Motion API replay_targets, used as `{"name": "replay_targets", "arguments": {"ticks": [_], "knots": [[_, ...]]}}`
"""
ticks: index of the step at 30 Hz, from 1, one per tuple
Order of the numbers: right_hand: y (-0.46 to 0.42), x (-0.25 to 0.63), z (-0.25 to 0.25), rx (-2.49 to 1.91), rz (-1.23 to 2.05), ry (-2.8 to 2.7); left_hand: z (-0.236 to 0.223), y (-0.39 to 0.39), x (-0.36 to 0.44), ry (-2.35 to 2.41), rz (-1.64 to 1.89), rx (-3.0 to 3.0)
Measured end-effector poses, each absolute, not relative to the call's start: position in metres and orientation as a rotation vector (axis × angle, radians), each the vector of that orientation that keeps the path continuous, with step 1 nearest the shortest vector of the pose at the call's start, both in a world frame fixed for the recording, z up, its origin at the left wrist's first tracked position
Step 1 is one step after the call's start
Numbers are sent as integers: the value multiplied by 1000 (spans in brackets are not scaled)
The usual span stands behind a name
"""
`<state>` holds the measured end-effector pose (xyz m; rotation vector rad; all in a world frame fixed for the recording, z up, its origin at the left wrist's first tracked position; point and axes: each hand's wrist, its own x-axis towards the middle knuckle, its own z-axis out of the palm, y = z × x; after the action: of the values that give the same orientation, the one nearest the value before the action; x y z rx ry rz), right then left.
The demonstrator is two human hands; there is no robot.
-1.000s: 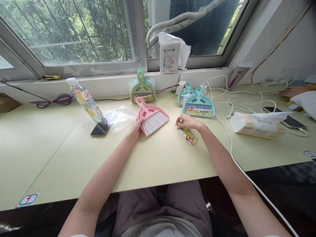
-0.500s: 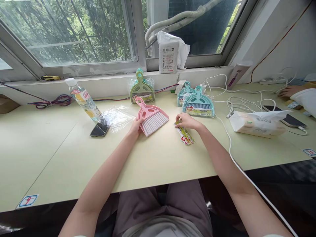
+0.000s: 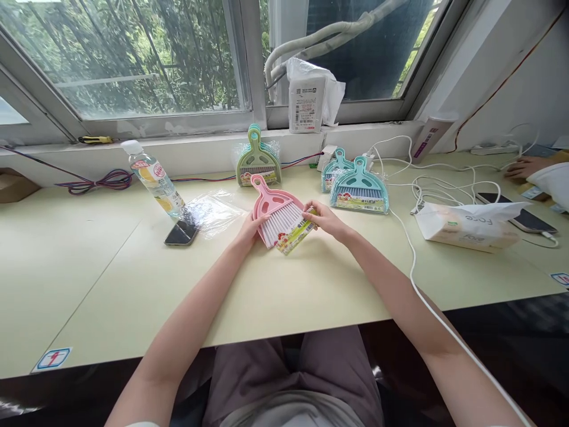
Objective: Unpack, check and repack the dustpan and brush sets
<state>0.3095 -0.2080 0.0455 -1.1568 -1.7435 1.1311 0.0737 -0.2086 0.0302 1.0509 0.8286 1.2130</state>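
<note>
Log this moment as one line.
left hand: holds pink dustpan-and-brush set | right hand: holds printed card at white bristles | beyond: green set, teal sets

Left grip [image 3: 250, 230] on pink brush-and-dustpan set [image 3: 267, 203]; right grip [image 3: 326, 220] pinching printed card [image 3: 294, 235] over lower bristles [image 3: 279, 222]. Blue-green sets [image 3: 359, 185], green stack [image 3: 258, 160] behind on table [image 3: 311, 290]; bottle [image 3: 155, 181], phone [image 3: 181, 234] at left.

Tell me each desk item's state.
Pink plastic dustpan and brush: unwrapped, in left fingers
Printed yellow card: in right fingers
Clear plastic wrapper: crinkled
Green plastic dustpan sets: wrapped
Turquoise plastic dustpan sets: wrapped
Clear plastic bottle: capped
Black rectangular phone: flat beside bottle
Dark phone at right: plugged in
</note>
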Motion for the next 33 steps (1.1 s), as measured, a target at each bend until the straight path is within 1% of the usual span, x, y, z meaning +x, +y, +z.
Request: {"name": "replay_targets", "arguments": {"ticks": [5,9,14,20,22,25,27,29,33], "knots": [[-206,298,29,-1288,825,-1722,31,-218,82,723,1056,1103],[-209,297,29,-1346,669,-1731,33,-222,86,693,983,1169],[-212,295,29,-1383,489,-1789,32,-220,85,714,1004,1157],[-208,303,35,-1323,614,-1721,25,-217,84,721,981,1074],[-208,306,40,-1237,772,-1704,24,-217,84,727,996,1057],[-208,307,45,-1127,1116,-1664,24,-216,84,722,1015,1062],[-208,305,43,-1115,1195,-1618,24,-216,83,704,1010,1068],[-207,301,38,-1150,1063,-1600,24,-217,83,673,1003,1069],[-207,296,25,-1271,579,-1722,26,-219,84,637,985,1048]]}}
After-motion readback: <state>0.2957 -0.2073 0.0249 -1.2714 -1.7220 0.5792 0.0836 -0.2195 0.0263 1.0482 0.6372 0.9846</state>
